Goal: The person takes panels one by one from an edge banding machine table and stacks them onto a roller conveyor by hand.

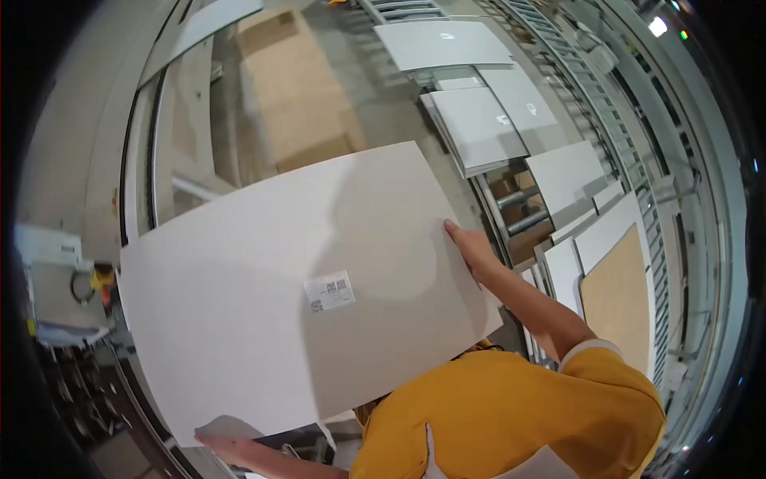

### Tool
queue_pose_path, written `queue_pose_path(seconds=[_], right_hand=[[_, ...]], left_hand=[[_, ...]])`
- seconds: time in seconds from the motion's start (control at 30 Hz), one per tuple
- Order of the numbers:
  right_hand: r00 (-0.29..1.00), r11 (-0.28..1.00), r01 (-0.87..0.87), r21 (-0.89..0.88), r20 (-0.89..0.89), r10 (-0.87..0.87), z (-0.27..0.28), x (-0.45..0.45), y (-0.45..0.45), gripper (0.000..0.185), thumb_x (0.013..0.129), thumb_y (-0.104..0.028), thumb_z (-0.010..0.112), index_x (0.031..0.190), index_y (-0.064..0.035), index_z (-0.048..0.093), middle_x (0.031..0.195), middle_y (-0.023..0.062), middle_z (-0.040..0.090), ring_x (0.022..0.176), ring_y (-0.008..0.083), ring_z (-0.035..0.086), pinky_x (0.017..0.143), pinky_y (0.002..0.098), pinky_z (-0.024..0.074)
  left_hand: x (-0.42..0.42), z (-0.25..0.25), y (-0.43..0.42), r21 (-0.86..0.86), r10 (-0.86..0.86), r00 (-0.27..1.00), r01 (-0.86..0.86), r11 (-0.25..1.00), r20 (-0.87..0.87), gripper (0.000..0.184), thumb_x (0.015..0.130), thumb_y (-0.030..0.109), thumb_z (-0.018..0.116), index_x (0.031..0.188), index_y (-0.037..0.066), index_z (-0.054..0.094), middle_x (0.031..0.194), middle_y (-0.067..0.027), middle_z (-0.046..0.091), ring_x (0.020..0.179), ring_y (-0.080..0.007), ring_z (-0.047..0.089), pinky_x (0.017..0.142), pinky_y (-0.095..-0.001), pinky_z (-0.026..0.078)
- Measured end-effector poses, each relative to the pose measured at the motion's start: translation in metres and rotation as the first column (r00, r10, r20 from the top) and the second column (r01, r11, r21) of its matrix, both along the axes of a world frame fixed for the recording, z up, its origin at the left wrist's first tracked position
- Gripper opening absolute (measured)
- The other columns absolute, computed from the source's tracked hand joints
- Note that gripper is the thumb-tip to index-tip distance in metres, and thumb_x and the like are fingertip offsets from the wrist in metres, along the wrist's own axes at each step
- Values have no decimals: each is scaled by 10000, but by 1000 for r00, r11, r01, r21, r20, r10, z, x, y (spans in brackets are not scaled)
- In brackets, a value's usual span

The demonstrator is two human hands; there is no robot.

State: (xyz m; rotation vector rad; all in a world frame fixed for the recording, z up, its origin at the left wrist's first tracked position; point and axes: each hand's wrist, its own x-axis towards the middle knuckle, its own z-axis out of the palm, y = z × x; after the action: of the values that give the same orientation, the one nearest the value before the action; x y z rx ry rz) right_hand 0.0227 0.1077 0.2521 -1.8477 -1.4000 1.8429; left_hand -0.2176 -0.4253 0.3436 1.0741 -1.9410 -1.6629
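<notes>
A large white panel with a printed label near its middle spans the view in front of my body. My right hand grips its right edge, thumb on top and the other fingers partly hidden at the side. At the panel's lower left corner, my left hand holds the near edge, with most of its fingers hidden by the panel.
Stacks of white panels lie on roller conveyors to the right, with a tan board among them. Beyond my panel is a brown cardboard sheet. A yellow device is at the left.
</notes>
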Motion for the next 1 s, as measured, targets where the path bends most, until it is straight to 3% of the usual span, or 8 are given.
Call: queue_pose_path(seconds=[0.07,0.23,0.3,0.37,0.5,0.63,0.77,1.0], right_hand=[[999,997,49,62,-1,-49,-42,21,33,650,843,-558,631,910,88,658,860,165,662,796,228,632,718,350,497],[954,942,292,166,11,-298,-124,72,89,774,831,-624,600,971,135,647,904,212,667,846,275,636,779,376,488],[867,853,458,251,86,-491,-159,88,96,790,830,-629,601,987,144,641,911,217,667,875,283,632,806,379,481],[780,776,576,255,110,-615,-190,98,106,762,840,-606,614,991,140,642,921,215,667,890,267,626,818,375,476],[555,539,820,192,-36,-831,-272,114,135,682,865,-556,625,964,119,652,915,172,668,850,209,600,796,333,477],[361,391,871,299,152,-920,-357,128,170,585,846,-521,673,864,64,662,818,95,650,761,178,584,732,330,475],[119,124,979,162,38,-992,-418,120,199,500,865,-505,665,814,-7,650,760,26,604,696,132,543,649,307,455],[25,54,970,239,122,-992,-472,108,250,526,857,-545,649,843,-20,648,783,31,611,719,162,565,685,321,472]], left_hand=[[-10,55,123,61,77,997,-78,995,27,698,919,496,540,1314,-77,493,1319,-175,527,1160,-304,534,1016,-416,421],[-84,-11,264,105,-378,873,426,898,-309,699,932,504,545,1333,-65,473,1327,-164,523,1192,-289,510,1046,-406,400],[-108,-37,344,215,-469,857,510,833,-213,727,932,527,536,1341,-68,458,1346,-156,510,1199,-275,501,1045,-396,397],[-133,-89,429,70,-612,785,618,783,-98,731,939,541,513,1341,-66,455,1354,-153,505,1188,-281,506,1037,-403,401],[-198,-252,584,317,-737,676,693,647,26,750,950,565,468,1342,-74,447,1362,-142,502,1194,-290,503,1035,-397,403],[-224,-430,732,617,-924,343,768,172,-170,708,959,545,463,1303,-73,478,1310,-112,559,1126,-297,564,995,-411,449],[-187,-492,888,302,-862,421,814,497,283,745,912,569,541,1227,-107,531,1250,-149,589,1079,-286,581,948,-392,480],[-169,-583,1019,395,-935,284,850,348,211,686,919,517,560,1199,-109,542,1213,-156,602,1024,-287,601,889,-410,501]])
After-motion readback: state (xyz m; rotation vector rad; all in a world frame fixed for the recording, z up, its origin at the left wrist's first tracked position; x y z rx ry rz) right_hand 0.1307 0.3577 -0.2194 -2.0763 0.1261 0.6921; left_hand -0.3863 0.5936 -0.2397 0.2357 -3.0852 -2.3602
